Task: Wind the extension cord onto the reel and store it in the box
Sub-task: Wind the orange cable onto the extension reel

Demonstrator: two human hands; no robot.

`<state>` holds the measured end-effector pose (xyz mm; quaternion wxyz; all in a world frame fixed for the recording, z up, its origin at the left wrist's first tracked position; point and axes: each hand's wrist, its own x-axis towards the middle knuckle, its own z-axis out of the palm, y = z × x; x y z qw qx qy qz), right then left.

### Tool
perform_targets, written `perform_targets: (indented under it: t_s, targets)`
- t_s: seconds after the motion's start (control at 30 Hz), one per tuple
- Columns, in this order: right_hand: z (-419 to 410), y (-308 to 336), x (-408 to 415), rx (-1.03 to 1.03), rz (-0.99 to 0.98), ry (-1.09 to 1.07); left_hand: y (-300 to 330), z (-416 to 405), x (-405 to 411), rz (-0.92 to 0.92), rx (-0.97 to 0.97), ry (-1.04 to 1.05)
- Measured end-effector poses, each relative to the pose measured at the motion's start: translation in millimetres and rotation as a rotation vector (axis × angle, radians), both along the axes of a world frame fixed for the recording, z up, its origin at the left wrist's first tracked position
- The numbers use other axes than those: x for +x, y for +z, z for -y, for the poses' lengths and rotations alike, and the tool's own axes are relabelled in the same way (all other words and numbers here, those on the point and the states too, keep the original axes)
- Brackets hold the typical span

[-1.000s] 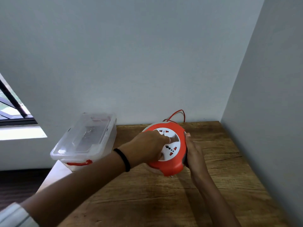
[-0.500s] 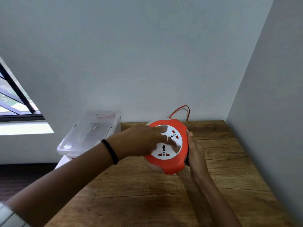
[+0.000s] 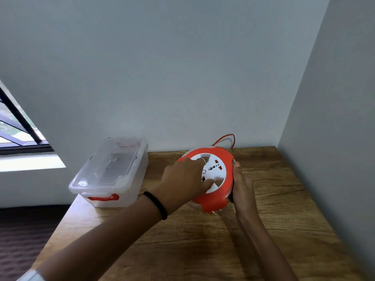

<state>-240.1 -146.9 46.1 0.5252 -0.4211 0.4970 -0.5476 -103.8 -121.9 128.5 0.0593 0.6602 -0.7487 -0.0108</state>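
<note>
Two hands work an orange reel (image 3: pixel 221 191); the left hand (image 3: pixel 182 179) curls its fingers into the white face; the right hand (image 3: pixel 242 185) cups the rim beside it; a lidded clear box (image 3: pixel 110 175) sits beyond the left wrist.

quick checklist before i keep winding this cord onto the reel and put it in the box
1. Reel steadied: ok, right hand holds its edge.
2. Winding grip: ok, left hand has fingers on the white centre disc.
3. Cord fully wound: not ok, a red loop shows behind the reel.
4. Cord free of snags: cannot tell, the rest is hidden.
5. Box open: not ok, lid is on.
6. Plug pins tucked: not ok, they stick out at the reel's lower edge.
</note>
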Motion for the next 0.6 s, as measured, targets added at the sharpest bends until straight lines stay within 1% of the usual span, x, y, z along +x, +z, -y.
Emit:
perform_targets:
  t_s: [0.1, 0.2, 0.27, 0.4, 0.5, 0.6]
  targets:
    - [-1.1, 3.7, -1.3, -0.003, 0.049, 0.007, -3.5, 4.1, -6.3, -0.099, 0.088, 0.057]
    - [-4.3, 5.4, -1.8, -0.032, 0.049, 0.010, -9.2, 7.4, -11.5, -0.288, 0.152, 0.089]
    - [-5.9, 6.3, -1.2, -0.039, 0.037, 0.003, -12.2, 8.1, -13.9, -0.364, 0.143, 0.096]
    - [-7.0, 6.4, -1.1, -0.069, -0.006, -0.004, -16.3, 11.3, -15.2, -0.442, 0.135, 0.120]
    - [-5.0, 6.1, -0.1, -0.111, -0.072, -0.047, -14.7, 14.8, -18.0, -0.387, 0.128, 0.106]
    - [-1.6, 7.9, -2.9, -0.129, -0.121, -0.088, -9.5, 16.2, -20.0, -0.291, 0.129, 0.028]
